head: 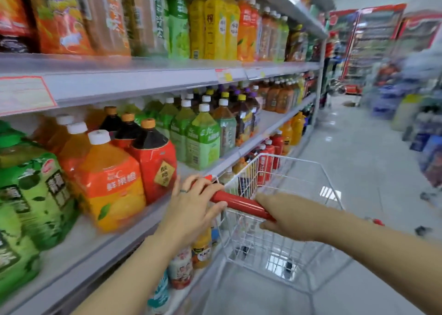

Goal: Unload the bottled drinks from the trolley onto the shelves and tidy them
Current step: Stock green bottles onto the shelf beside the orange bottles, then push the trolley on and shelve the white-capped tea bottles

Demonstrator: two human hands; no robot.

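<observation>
A white wire trolley (308,219) with a red handle bar (239,203) stands in the aisle in front of me, and I see no bottles in its basket. My left hand (193,207) grips the left end of the handle. My right hand (291,216) grips its right end. Close on my left run grey shelves (134,80) packed with bottled drinks: large orange juice bottles (107,180), red-labelled dark tea bottles (155,161), green tea bottles (203,140) and yellow bottles (215,25) on the upper shelf.
Small bottles (191,259) stand on the lowest shelf beside the trolley. The tiled aisle floor (358,152) stretches ahead. Blurred stacked goods (421,128) line the right side, and red-framed fridges (373,42) stand at the far end.
</observation>
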